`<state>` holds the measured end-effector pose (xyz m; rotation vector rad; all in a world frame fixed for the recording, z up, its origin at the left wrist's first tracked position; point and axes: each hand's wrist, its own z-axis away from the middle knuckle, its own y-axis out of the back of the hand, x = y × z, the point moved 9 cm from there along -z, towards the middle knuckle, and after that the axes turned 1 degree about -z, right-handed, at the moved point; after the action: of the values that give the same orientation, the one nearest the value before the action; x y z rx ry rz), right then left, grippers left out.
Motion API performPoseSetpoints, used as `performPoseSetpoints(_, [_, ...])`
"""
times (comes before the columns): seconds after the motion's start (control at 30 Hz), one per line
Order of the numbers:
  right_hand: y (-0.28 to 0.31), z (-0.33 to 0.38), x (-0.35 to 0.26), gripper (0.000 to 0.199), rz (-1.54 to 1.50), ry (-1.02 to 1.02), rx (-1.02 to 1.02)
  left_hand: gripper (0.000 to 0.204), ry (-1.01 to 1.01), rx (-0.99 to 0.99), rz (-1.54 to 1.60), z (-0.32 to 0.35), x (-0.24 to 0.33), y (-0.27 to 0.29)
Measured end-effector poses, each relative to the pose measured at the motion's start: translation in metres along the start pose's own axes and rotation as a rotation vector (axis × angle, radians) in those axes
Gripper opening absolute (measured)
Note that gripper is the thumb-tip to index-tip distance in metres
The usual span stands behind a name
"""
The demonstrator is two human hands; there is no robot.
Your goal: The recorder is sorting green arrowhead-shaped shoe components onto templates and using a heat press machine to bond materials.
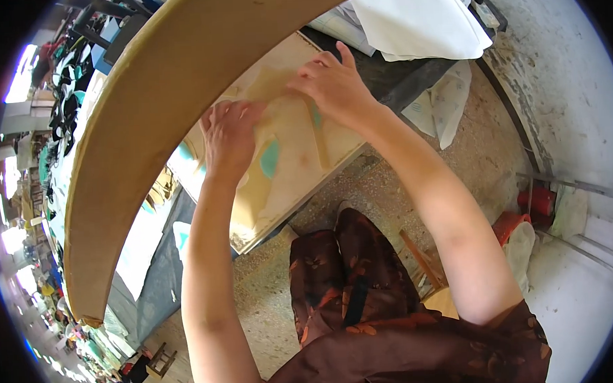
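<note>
A pale flat board [299, 181] with tan and teal shaped patches lies on the table in front of me. My left hand [230, 136] is over its left part, fingers bent forward and slightly smeared by motion, the tips close to the brim's edge. Over the far right part is my right hand [336, 84], its fingers apart and one raised. No object shows in either hand. Beside my left wrist is a teal leaf-shaped patch [270, 157]. A narrow tan strip [319, 139] runs below my right hand.
A tan curved brim [131, 83] hides much of the upper left. White sheets [419, 19] are piled on the dark tabletop [404, 81] at the far right. A red container [510, 227] and metal rails stand by the wall. Cluttered worktables and people fill the left.
</note>
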<state>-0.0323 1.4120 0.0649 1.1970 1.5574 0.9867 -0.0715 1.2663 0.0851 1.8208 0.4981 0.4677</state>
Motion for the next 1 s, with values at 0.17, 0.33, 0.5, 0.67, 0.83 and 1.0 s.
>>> performPoseSetpoints(0.17, [0.004, 0.008, 0.006, 0.038, -0.002, -0.05, 0.014, 0.033, 0.011, 0.013, 0.061, -0.001, 0.0, -0.007])
performPoseSetpoints(0.33, [0.005, 0.015, 0.006, 0.04, 0.002, -0.054, 0.025, 0.033, 0.019, 0.011, 0.063, 0.002, 0.003, -0.009])
performPoseSetpoints(0.5, [0.008, 0.016, 0.004, 0.04, -0.018, -0.086, 0.011, 0.034, 0.042, -0.002, 0.084, 0.004, 0.0, -0.011])
performPoseSetpoints(0.67, [0.049, 0.046, -0.01, 0.034, -0.142, -0.036, 0.113, 0.033, 0.032, -0.01, 0.1, 0.004, -0.004, -0.012])
performPoseSetpoints(0.83, [0.047, 0.098, -0.058, 0.029, -0.187, 0.104, 0.025, 0.035, 0.02, -0.06, 0.064, 0.002, -0.005, -0.016])
performPoseSetpoints(1.0, [0.039, 0.113, -0.078, 0.027, -0.202, 0.073, 0.088, 0.036, -0.001, -0.122, 0.052, -0.003, -0.003, -0.019])
